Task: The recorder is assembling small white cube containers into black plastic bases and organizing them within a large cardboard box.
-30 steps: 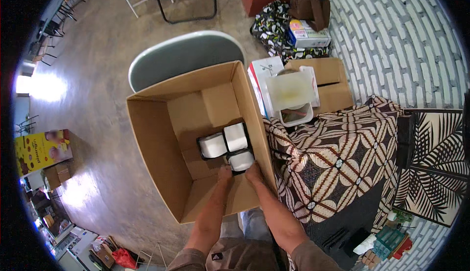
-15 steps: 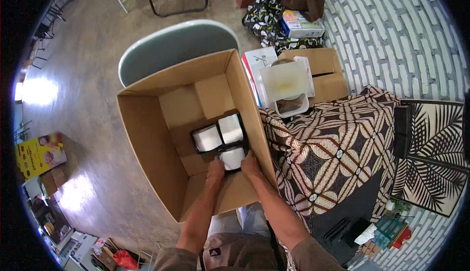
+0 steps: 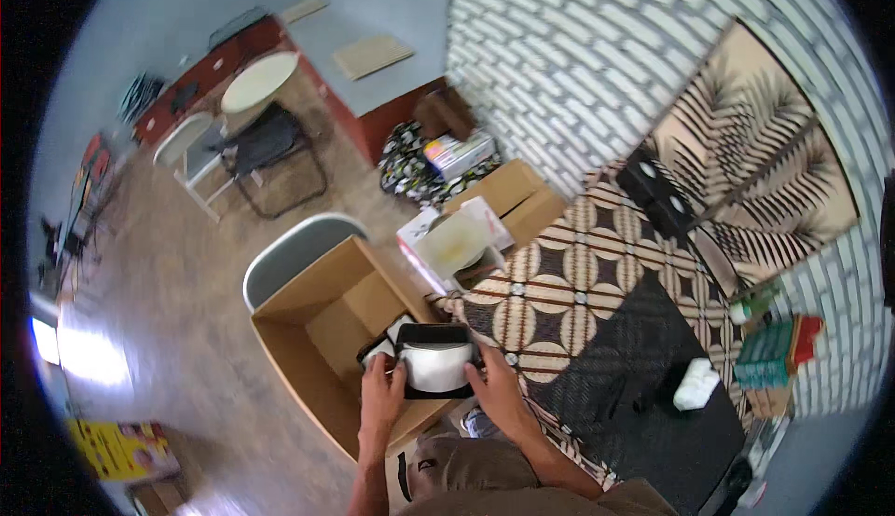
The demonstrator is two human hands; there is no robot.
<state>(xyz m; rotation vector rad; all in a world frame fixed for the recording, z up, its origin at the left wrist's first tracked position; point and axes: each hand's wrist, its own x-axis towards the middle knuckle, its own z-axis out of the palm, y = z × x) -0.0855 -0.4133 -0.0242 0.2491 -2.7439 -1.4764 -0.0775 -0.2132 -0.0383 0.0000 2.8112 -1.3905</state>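
Observation:
A small black container (image 3: 438,333) with a white wrapped bundle (image 3: 436,368) in it is held level between my two hands, over the near right side of an open cardboard box (image 3: 298,376). My left hand (image 3: 383,390) grips its left side, thumb against the white bundle's edge. At the opposite side my right hand (image 3: 494,384) closes on the rim. Behind the held container, in the cardboard box, part of another black container with white contents (image 3: 399,326) shows; the rest is hidden.
A grey chair back (image 3: 296,253) stands behind the cardboard box. On my right a table with a patterned cloth (image 3: 550,316) bears a black mat (image 3: 606,395), a white bundle (image 3: 696,385) and a green box (image 3: 760,362). A pale plastic tub (image 3: 454,244) sits beyond.
My hands have lifted one black container up from the bottom of the cardboard box. The view has swung to the right, toward the table and wall.

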